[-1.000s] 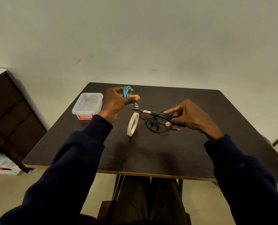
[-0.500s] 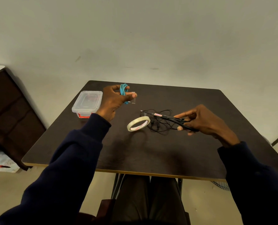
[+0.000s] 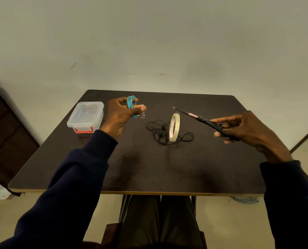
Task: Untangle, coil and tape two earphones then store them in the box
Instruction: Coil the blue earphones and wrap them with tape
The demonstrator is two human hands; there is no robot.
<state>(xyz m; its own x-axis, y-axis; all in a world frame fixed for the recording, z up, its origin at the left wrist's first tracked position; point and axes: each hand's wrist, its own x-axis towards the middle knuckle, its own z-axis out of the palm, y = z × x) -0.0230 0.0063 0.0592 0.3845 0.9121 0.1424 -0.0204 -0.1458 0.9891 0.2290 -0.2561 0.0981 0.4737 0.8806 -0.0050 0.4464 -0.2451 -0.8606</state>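
Bench (image 3: 149, 168) stock: two earphones, tape, scissors, box.

My left hand (image 3: 118, 116) pinches the coiled blue earphone (image 3: 131, 104), looped over a finger, with a clear tape piece (image 3: 142, 115) at my thumb. My right hand (image 3: 243, 130), well apart, grips the scissors (image 3: 201, 120) above the bench. The black earphone (image 3: 160, 133) lies tangled mid-bench, with the tape roll (image 3: 174, 127) on edge over it. The box (image 3: 86, 115), lid on, sits far left.

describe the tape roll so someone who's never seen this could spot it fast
Start at the dark table; near its middle lies a black earphone tangle. Upright over that tangle is the tape roll, a thin cream ring, the only pale hoop.
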